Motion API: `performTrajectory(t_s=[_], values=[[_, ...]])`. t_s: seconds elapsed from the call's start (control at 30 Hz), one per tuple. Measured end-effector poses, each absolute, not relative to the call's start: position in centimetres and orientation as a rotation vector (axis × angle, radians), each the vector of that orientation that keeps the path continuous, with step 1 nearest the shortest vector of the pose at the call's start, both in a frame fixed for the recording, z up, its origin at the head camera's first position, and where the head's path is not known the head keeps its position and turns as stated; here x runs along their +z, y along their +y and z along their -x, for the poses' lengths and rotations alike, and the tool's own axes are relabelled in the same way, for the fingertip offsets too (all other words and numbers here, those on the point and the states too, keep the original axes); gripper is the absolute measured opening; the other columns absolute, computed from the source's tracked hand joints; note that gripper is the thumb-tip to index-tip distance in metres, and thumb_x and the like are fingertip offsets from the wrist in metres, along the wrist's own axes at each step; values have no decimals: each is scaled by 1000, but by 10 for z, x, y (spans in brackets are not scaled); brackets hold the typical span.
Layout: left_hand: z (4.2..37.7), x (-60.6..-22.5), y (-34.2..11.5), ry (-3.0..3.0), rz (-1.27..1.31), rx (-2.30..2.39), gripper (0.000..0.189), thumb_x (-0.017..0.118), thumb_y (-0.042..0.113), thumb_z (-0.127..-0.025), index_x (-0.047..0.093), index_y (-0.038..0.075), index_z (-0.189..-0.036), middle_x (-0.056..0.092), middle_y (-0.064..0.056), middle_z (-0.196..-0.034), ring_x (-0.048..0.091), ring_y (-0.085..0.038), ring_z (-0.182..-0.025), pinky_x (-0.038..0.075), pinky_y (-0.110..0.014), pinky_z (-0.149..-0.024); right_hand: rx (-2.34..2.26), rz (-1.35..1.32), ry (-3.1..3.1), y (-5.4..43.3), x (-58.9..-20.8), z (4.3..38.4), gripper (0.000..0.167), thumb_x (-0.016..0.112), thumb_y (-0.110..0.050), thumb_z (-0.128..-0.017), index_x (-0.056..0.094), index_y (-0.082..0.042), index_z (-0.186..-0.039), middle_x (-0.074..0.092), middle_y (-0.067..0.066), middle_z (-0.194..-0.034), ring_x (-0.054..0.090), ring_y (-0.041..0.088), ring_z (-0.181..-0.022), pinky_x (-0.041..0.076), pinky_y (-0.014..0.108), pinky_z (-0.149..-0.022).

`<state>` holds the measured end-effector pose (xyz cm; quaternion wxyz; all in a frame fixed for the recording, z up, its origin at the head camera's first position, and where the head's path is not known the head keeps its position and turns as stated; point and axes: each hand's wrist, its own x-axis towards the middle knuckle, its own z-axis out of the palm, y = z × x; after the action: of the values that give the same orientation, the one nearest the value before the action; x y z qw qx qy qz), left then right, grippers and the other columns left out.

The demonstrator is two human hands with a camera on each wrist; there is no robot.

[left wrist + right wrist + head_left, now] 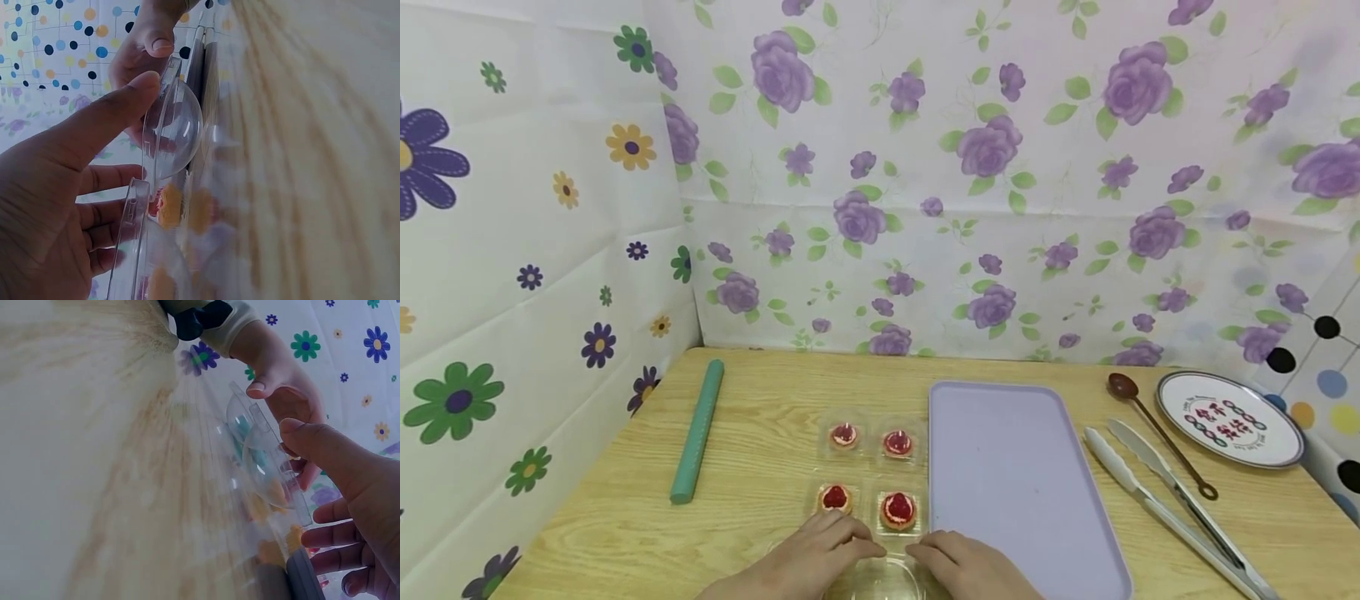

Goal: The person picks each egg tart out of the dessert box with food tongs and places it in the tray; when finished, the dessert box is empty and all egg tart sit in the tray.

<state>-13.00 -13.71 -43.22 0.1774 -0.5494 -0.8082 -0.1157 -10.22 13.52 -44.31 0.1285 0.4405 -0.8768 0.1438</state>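
At the near side of a group of small clear plastic boxes, my left hand [812,557] and right hand [973,568] hold a clear domed lid [887,583] from its two sides. In the left wrist view, the left thumb is at the near corner of the lid [187,119] and the index fingertip further along its rim. The right thumb and index finger span its other side in the right wrist view. Just beyond sit two berry-topped tarts, a right one [898,510] and a left one [835,497] partly behind the left fingers.
Two more boxed tarts, left [843,434] and right [897,442], stand behind. A lilac tray [1007,483] lies right of them, then tongs [1172,492], a brown spoon [1165,431] and a white plate [1231,400]. On the left lies a green rolling pin [697,433].
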Motion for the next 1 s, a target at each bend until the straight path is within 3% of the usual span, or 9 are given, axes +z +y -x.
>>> performTrajectory(t_s=[0.17, 0.33, 0.53, 0.8, 1.0], values=[[130, -425, -137, -2273, 1519, -343, 55, 61, 60, -84, 60, 21, -122, 57, 8, -112, 51, -6, -104, 43, -20, -89, 414, -1246, -2493, 137, -439, 102, 58, 54, -59, -89, 63, -11, -121, 64, -2, -108, 63, 10, -92, 53, 18, -73], [129, -412, -143, -2308, 1474, -356, 65, 67, 63, -77, 58, 20, -126, 57, 7, -114, 51, -9, -106, 47, -28, -89, 403, -1234, -2438, 138, -433, 102, 58, 57, -60, -87, 63, -12, -120, 63, -3, -107, 63, 8, -90, 52, 18, -72], [131, -395, -154, -2503, 1364, -471, 74, 78, 54, -70, 53, 22, -131, 53, 7, -123, 49, -12, -112, 48, -34, -91, 353, -1237, -2420, 140, -420, 103, 58, 58, -60, -87, 62, -13, -121, 63, -4, -106, 62, 7, -89, 52, 18, -72], [147, -378, -166, -2673, 1183, -628, 68, 80, 45, -71, 55, 23, -131, 52, 7, -128, 48, -15, -116, 49, -41, -93, 344, -1235, -2645, 142, -390, 105, 69, 51, -68, -86, 56, -15, -130, 62, -2, -114, 61, 11, -98, 54, 28, -77], [168, -378, -176, -2666, 1090, -694, 66, 81, 36, -73, 54, 24, -132, 55, 4, -125, 51, -20, -116, 48, -48, -94, 307, -1277, -2549, 137, -373, 110, 64, 59, -60, -87, 56, -13, -130, 62, -2, -112, 62, 12, -96, 54, 28, -76]])
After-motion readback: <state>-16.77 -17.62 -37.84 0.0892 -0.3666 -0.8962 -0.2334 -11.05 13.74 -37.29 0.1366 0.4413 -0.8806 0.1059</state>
